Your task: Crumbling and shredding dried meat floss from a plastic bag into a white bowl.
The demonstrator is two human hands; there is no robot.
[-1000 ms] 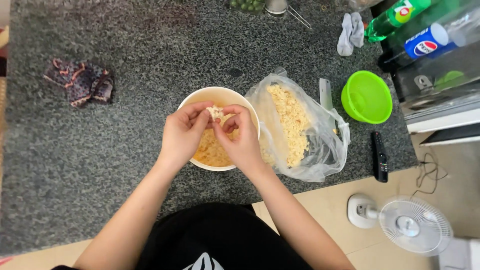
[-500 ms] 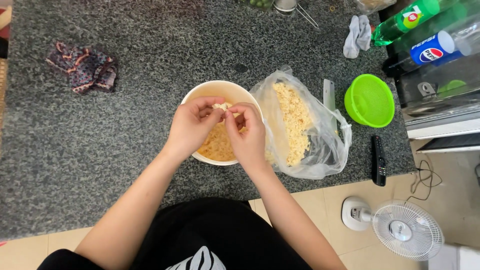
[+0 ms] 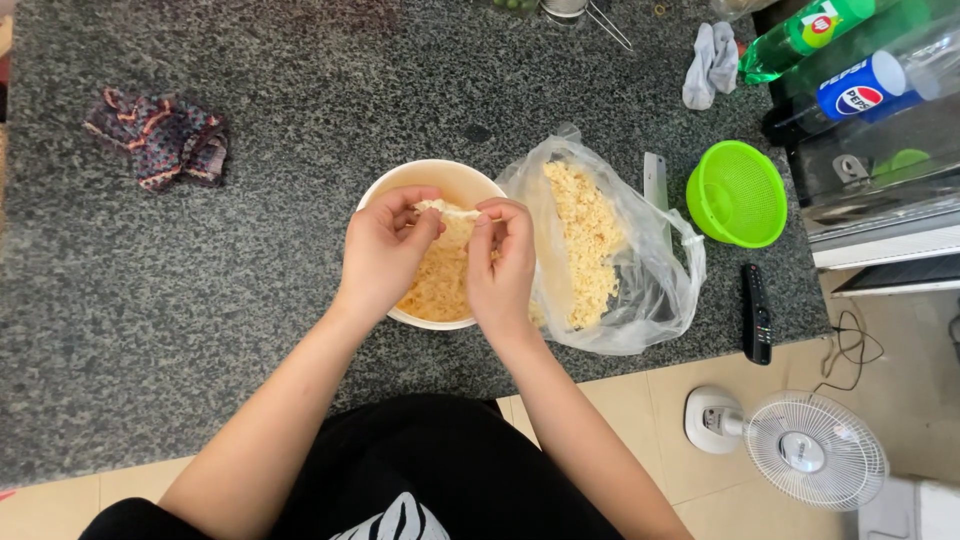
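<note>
A small pale strip [image 3: 447, 209], thin and slightly crumpled, is pinched between both hands above a round cream bowl [image 3: 402, 185]; whether it is dough, husk or wrapper is hard to make out. The left hand [image 3: 385, 255] grips its left end with fingers curled narrow around it, and the right hand [image 3: 503, 265] nips the other end between thumb and forefinger. Both hands cover much of the bowl, so only part of its yellow, crumbly, grainy filling [image 3: 435, 290] shows.

Just right of the bowl, touching it, lies a clear, wrinkled plastic bag [image 3: 650, 290], open and holding more of the same yellow crumbs [image 3: 585, 240]. Beyond it a flat pale strip-like tool [image 3: 656, 182] sits half hidden by the bag, then a bright green plastic sieve bowl [image 3: 737, 193] and a black remote control [image 3: 756, 313].

All rest on a speckled grey granite worktop [image 3: 200, 300]. Far left lies a bunched dark patterned cloth [image 3: 160, 138]; a grey-white rag [image 3: 710, 65] lies at the top, beside plastic bottles [image 3: 830, 55] cut off by the edge. A white fan [image 3: 800, 450] stands on the tiled floor.
</note>
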